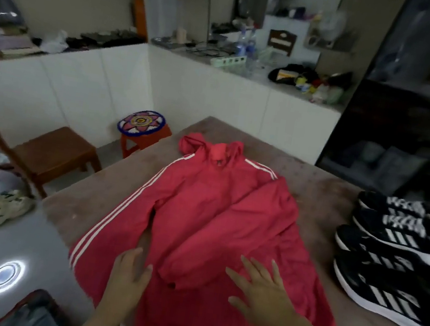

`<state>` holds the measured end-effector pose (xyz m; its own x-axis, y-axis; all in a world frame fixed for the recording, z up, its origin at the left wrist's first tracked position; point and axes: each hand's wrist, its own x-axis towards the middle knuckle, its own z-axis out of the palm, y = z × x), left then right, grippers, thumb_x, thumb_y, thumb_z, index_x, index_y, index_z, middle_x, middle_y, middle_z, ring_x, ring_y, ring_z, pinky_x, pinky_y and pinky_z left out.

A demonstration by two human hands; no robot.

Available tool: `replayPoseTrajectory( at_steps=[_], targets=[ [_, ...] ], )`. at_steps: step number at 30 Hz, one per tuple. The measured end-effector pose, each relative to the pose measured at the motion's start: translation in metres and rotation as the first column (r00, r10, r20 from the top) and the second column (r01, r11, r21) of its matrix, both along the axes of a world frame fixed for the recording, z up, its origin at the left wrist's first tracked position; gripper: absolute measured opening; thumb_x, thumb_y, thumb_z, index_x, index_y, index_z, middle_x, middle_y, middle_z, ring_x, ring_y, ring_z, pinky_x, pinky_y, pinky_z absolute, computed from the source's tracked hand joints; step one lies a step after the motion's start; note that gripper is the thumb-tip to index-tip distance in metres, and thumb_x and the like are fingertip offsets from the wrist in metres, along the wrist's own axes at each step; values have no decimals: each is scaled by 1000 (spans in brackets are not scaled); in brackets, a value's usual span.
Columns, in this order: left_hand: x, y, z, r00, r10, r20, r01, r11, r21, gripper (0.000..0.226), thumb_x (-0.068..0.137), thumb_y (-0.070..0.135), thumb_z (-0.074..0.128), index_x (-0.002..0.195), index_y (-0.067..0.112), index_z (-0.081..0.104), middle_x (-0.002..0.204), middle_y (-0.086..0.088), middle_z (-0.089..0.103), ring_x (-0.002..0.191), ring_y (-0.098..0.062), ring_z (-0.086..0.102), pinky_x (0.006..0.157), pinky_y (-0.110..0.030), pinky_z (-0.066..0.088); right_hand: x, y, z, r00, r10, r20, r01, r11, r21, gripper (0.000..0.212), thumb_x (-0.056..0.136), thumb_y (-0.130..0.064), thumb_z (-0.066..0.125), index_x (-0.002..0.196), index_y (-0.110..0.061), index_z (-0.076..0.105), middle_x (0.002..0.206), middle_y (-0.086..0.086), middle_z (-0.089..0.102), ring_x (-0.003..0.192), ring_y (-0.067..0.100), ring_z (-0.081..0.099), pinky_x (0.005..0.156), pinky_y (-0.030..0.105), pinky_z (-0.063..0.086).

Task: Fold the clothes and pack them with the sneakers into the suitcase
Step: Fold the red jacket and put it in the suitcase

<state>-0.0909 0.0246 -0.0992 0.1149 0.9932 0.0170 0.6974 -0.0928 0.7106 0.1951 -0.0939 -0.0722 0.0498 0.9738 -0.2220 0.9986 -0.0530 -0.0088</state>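
A red jacket with white sleeve stripes lies spread flat on the brown table, collar at the far end. Its right sleeve is folded diagonally across the body; the left sleeve lies straight along the left side. My left hand rests flat on the jacket near the left sleeve's lower part, fingers straight. My right hand lies flat with spread fingers on the lower right of the jacket, beside the folded sleeve's cuff. Several black sneakers with white stripes stand in a row at the table's right edge. A dark red case corner, possibly the suitcase, shows at bottom left.
A wooden stool and an orange stool with a patterned cushion stand on the floor beyond the table's left. Pale shoes lie on the glossy floor at left. A white counter and dark cabinet line the back.
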Motion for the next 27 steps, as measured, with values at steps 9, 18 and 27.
replayPoseTrajectory(
  at_steps=[9, 18, 27],
  targets=[
    [-56, 76, -44, 958, 112, -266, -106, 994, 36, 64, 72, 46, 56, 112, -2, 65, 117, -29, 59, 107, -46, 56, 94, -57, 44, -23, 58, 4, 988, -150, -20, 151, 988, 42, 55, 75, -66, 35, 124, -43, 44, 120, -2, 65, 105, 18, 65, 96, 51, 24],
    [-102, 90, -56, 963, 246, 115, -225, 960, -165, 104, 78, 73, 45, 131, -17, 39, 131, -8, 58, 122, 0, 49, 110, -18, 28, -60, 96, -12, 982, -186, -42, 185, 982, -29, 54, 74, -66, 35, 118, -45, 56, 118, -3, 66, 105, 17, 66, 100, 56, 36],
    [-121, 90, -46, 956, 292, 31, -253, 872, -419, 7, 81, -4, 68, 80, -8, 63, 83, -19, 66, 78, -26, 64, 65, -9, 47, -71, 104, -20, 980, -188, -64, 180, 976, -121, 57, 71, -67, 34, 121, -44, 50, 114, -2, 68, 101, 17, 67, 101, 52, 33]
  ],
)
